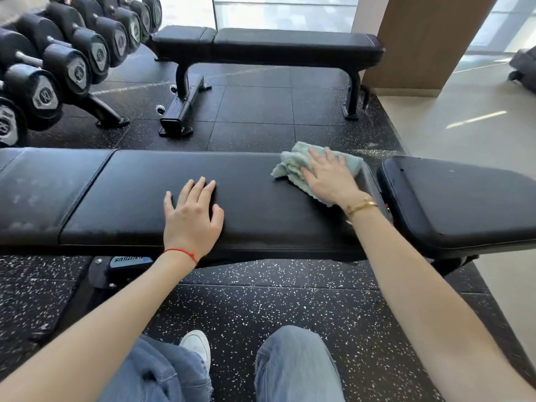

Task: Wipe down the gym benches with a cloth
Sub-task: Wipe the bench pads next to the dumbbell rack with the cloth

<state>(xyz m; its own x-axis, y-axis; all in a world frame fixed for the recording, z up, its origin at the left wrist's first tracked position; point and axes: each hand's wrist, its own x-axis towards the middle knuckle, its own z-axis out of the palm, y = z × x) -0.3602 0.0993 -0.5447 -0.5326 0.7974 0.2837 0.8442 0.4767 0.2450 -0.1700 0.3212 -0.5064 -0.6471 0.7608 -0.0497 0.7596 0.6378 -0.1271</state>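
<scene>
Head view: the near bench, a black padded one, lies crosswise in front of the person's knees. The right hand presses flat, fingers spread, on a pale green cloth crumpled at the right end of the near bench's long pad, beside the gap to its seat pad. The left hand rests open, fingers straight, on the middle of the same pad. Beyond the near bench stands a second bench; dumbbells sit racked to its left.
</scene>
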